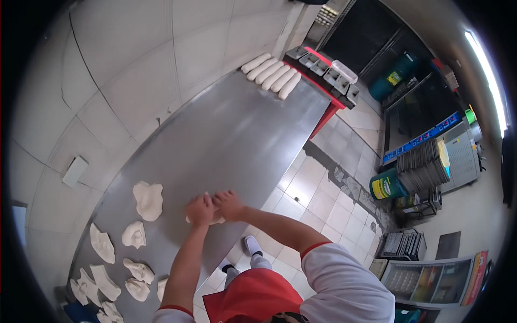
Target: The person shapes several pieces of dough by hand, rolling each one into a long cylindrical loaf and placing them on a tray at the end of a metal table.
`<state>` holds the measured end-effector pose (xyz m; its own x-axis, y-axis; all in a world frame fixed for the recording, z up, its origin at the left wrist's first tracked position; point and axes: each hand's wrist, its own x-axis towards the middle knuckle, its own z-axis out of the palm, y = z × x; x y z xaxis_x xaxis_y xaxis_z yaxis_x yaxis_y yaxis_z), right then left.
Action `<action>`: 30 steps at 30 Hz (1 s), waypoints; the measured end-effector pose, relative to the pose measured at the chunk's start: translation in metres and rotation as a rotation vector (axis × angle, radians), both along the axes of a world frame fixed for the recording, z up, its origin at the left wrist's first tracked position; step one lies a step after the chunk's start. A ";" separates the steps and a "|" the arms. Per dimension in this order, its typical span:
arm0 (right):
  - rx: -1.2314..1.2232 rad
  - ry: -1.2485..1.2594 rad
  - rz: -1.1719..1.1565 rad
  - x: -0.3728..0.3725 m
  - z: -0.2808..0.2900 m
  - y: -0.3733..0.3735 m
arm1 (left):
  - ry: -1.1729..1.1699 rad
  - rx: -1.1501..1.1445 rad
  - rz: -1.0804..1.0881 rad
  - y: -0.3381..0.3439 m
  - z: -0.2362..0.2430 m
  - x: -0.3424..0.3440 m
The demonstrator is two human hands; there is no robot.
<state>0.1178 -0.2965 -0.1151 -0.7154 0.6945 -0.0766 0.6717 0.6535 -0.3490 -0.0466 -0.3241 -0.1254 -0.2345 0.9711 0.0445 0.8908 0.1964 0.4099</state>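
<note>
On the metal worktable (215, 129), both of my hands press together on a piece of dough (217, 218), most of which they cover. My left hand (200, 209) curls its fingers over the dough's left side. Close beside it, my right hand (228, 205) bends its fingers onto the right side. A flat, uneven dough piece (147, 201) lies left of my hands. A smaller folded dough piece (134, 235) rests nearer to me, among several other torn lumps along the table's near left.
Several rolled dough logs (272, 75) lie side by side at the far end. Metal loaf pans (339, 81) stand beyond them on a red stand. A tiled wall (124, 70) borders the table's left. Across the tiled floor, stacked trays (423, 167) stand at the right.
</note>
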 end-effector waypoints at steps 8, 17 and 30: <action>0.589 0.046 -0.138 0.006 0.001 -0.002 | 0.089 0.384 0.051 0.001 -0.004 0.025; 0.037 -0.222 -0.041 0.012 0.014 0.009 | 0.194 0.234 0.058 -0.009 -0.009 0.036; 0.130 0.010 -0.058 0.011 -0.001 -0.014 | 0.254 0.318 0.191 -0.019 -0.007 0.042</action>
<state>0.1292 -0.3109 -0.1162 -0.6742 0.7382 0.0235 0.7064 0.6539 -0.2709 -0.0044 -0.3433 -0.1321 -0.3517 0.8398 0.4135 0.9308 0.2669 0.2498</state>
